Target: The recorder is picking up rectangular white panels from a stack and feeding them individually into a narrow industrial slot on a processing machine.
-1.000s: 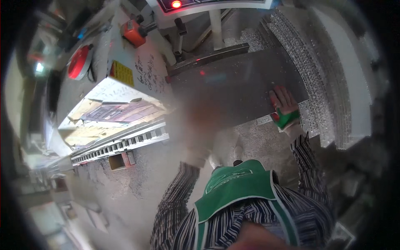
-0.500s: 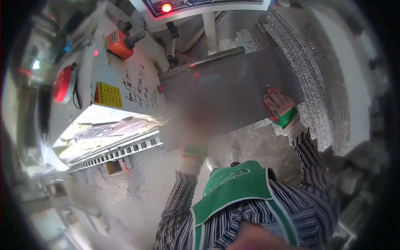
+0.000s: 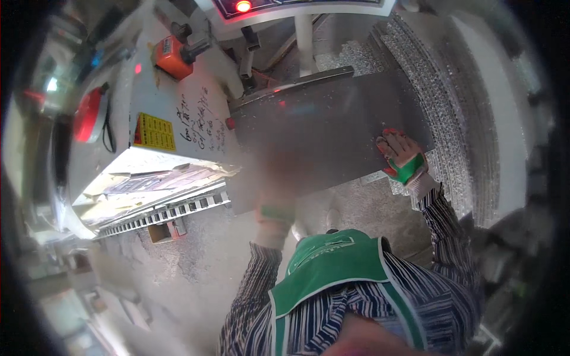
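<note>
Though barely shifted over the last second, apparently kept steady: grey panel (image 3: pixel 338 127) beside white machine (image 3: pixel 175 104), beneath flat-laid, fingers-extended right hand (image 3: pixel 404 155) and blurred left hand (image 3: pixel 284 175) of indiscernible spread and grip.

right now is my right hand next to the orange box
No, the right hand lies on the dark panel near its right end, while the orange box is at upper left.

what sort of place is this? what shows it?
Likely a factory or workshop: a control panel with a lit red lamp, a white machine housing bearing an orange device, and a dark flat panel under the right hand.
</note>
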